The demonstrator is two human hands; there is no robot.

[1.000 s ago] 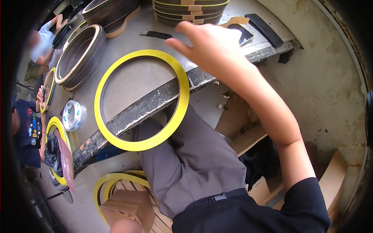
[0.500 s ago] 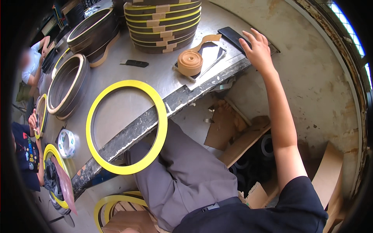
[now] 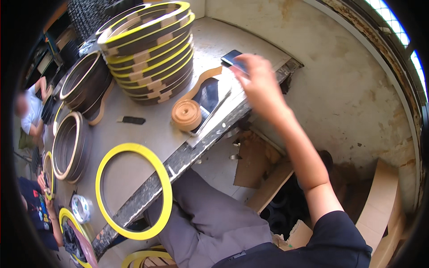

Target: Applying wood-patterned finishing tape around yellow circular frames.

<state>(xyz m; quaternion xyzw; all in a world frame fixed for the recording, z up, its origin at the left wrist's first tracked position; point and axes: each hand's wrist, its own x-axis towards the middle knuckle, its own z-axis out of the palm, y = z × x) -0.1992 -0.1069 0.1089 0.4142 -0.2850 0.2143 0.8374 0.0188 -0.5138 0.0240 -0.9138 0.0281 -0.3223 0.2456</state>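
Observation:
My right hand (image 3: pixel 261 85) is above the far right end of the table, blurred by motion. Its thumb and fingertips are at a flat, dark, phone-like object (image 3: pixel 231 58); whether they grip it is unclear. My left hand is out of sight. Nearer to me, a brown roll of tape (image 3: pixel 186 115) lies with its loose end trailing back over a glossy flat panel (image 3: pixel 209 96). A large flat ring with a yellow face (image 3: pixel 166 192) overhangs the table's front edge.
A tall stack of black rings with yellow rims (image 3: pixel 152 67) stands behind the roll. Further left are dark hoops (image 3: pixel 71 147), a black-handled knife (image 3: pixel 133 120) and a white tape roll (image 3: pixel 82 208). Two people work at the left. Open cardboard boxes (image 3: pixel 272 187) sit below the table.
My right hand has moved inward over the dark phone-like object, its spread fingers now smeared. The whole view has shifted, so the stack and the ring appear lower.

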